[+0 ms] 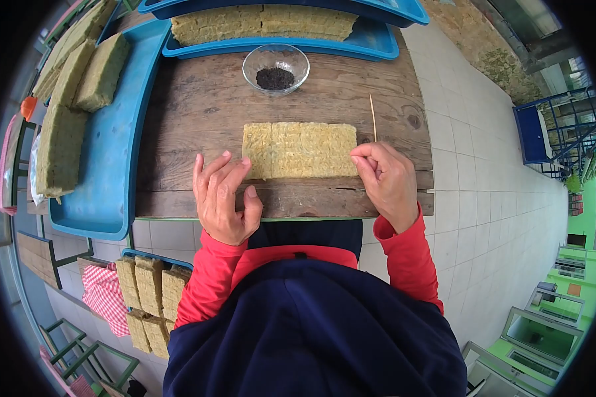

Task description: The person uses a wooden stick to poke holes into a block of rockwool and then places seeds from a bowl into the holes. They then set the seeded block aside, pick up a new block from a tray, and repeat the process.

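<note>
Left hand (225, 202), loosely spread, and right hand (389, 180), pinched, contents unclear, flank the block (301, 151).

The lower end of the thin stick (373, 116) is hidden from me behind my right fingers (371, 151); they are pinched so tightly that I cannot tell whether anything sits between them. The dark grains (275, 79) in the glass bowl (300, 64) are too small for me to make out singly. Ahead, the upper blue tray (409, 12) is cut off by the top edge and hides part of the slabs (232, 25) beneath it. My left sleeve (208, 274) covers some of the blocks (149, 284) below. Far right, the green wall (593, 271) blurs into the dark rim.
</note>
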Tool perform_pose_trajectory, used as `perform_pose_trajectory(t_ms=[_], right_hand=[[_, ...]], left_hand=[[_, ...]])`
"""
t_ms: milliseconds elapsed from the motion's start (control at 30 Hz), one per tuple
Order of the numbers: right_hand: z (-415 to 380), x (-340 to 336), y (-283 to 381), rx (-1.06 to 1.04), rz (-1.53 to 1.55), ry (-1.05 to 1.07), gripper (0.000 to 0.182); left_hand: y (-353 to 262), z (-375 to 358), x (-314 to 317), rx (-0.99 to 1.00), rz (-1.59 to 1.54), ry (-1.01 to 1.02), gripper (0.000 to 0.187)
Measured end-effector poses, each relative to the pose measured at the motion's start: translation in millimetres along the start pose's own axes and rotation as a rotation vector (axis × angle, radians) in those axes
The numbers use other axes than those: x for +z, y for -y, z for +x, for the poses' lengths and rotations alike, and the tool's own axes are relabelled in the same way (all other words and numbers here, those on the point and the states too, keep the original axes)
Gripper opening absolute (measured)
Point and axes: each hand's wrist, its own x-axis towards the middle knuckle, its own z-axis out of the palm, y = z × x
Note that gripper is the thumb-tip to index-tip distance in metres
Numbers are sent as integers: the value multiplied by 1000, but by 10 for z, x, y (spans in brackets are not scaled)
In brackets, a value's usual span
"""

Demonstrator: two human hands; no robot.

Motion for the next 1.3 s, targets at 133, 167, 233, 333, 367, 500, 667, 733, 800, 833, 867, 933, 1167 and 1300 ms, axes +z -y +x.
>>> perform_pose_trajectory(t_ms=[133,167,233,333,367,500,667,733,800,833,867,933,1167,1300], right_hand=[[-4,21,-15,-42,-3,-30,4],[-8,14,-13,-38,1,-32,4],[-5,-17,-3,-33,4,-35,4],[1,-109,-30,108,31,-91,5],[6,-148,-74,202,-24,-74,8],[29,-264,-206,312,-261,61,18],[83,-201,-369,295,-186,99,19],[81,-180,-397,322,-134,111,20],[60,-168,-385,274,-172,62,12],[45,-163,-380,271,-170,64,12],[29,-154,-373,268,-116,-15,9],[4,-130,-355,262,-59,-90,9],[-62,-44,-132,240,687,-302,12],[-82,114,-137,80,758,-301,11]], left_hand=[[1,4,-4,0,7,11,38],[0,6,-1,2,7,12,38],[-3,8,5,-3,13,-1,39],[-9,12,3,-9,13,3,38],[-11,14,2,-8,12,3,38],[-13,21,2,-3,19,9,35],[-36,46,-1,-7,19,40,35],[-71,69,-15,6,16,126,33],[-124,73,-24,28,17,155,32],[-157,66,-22,51,15,192,31],[-201,57,-5,45,11,206,29],[-284,46,37,64,-5,227,30],[-506,97,238,85,-30,300,31],[-545,113,277,68,14,306,30]])
